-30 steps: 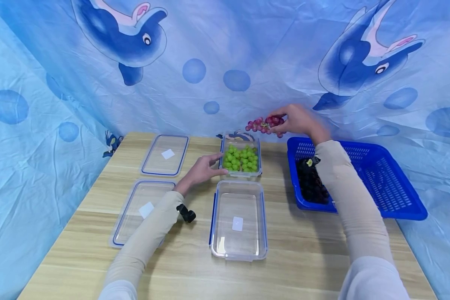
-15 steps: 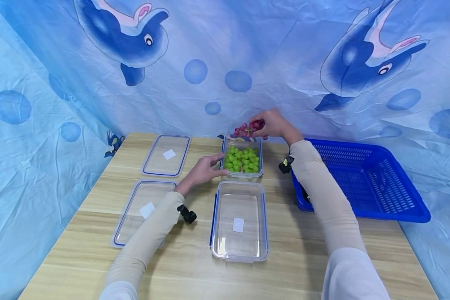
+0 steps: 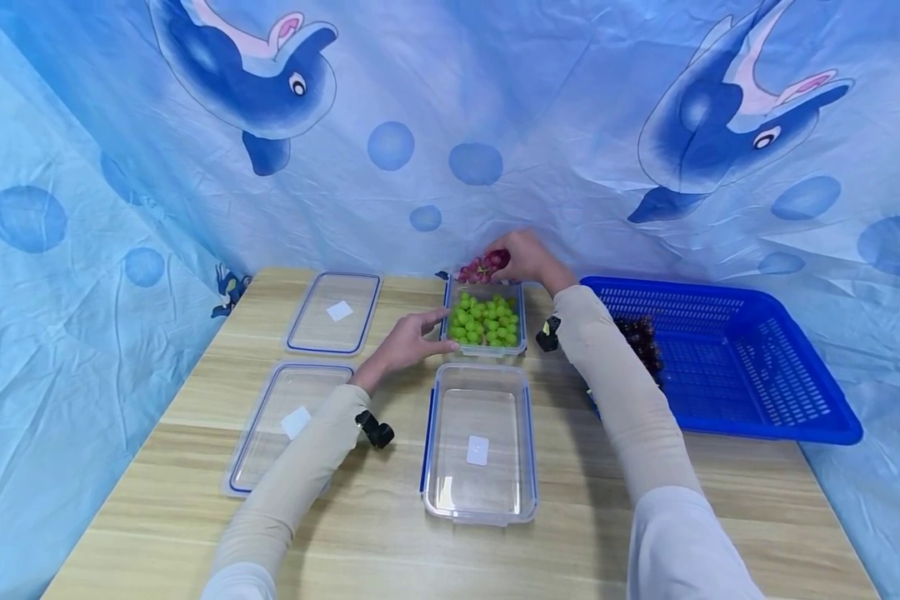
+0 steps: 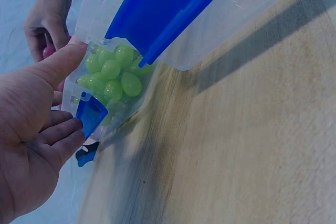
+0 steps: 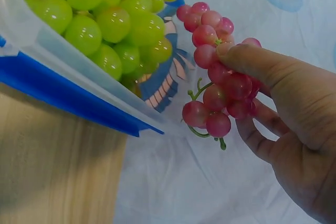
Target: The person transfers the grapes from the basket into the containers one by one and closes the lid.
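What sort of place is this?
Maybe a small makeshift work corner: a wrinkled blue dolphin-print sheet hangs behind a pale wood-grain table holding a clear rectangular plastic box of round green grapes.

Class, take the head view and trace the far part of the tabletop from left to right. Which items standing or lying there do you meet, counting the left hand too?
Far clear lid → left hand → clear box holding green grapes → blue basket.

Room above green grapes (image 3: pixel 483 322), left hand (image 3: pixel 412 337) blocking their left, right sleeve (image 3: pixel 624 383) crossing basket (image 3: pixel 720 292)
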Motion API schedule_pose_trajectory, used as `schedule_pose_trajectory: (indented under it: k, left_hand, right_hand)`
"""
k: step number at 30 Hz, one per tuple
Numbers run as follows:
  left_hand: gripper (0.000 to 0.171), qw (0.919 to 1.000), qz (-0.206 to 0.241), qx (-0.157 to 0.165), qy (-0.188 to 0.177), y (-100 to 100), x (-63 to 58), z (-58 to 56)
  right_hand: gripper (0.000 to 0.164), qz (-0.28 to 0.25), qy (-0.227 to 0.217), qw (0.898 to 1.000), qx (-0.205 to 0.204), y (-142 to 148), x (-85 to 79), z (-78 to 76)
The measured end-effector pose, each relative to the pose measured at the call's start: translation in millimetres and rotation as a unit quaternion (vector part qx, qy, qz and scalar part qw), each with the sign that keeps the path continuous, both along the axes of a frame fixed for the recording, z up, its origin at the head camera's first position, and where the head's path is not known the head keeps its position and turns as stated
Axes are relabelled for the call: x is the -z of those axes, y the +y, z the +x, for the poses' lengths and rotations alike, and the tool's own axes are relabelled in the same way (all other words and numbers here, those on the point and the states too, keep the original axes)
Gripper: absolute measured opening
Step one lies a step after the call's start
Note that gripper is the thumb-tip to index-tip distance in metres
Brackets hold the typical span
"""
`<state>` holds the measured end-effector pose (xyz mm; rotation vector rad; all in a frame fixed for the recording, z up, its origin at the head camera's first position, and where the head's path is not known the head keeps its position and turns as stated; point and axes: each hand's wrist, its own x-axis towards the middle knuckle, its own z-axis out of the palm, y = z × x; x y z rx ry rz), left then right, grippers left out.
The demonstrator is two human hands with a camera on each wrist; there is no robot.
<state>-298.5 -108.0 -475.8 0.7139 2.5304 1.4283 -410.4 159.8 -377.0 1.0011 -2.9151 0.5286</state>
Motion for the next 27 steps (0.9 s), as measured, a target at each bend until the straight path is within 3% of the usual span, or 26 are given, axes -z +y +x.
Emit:
schedule_pose_trajectory:
  k: [10,17,27]
  left_hand:
    - [0.079,1.0000,0.006,-0.001,0.001,1,0.4,1.0]
    - [0.080,1.0000,0.006,-0.001,0.000,2,0.1,1.7]
    - [0.080,1.0000,0.005,-0.002,-0.001,2,-1.3,3.0]
  right_hand:
    - [0.043,-0.008,-0.016,1.000,-0.010,-10,18.0,-3.6]
    - [0.051,-0.020,-0.074,0.997,0.026,-11,27.1,-1.7]
    - [0.053,-0.018,-0.091,0.995,0.033,-7,31.9,-1.7]
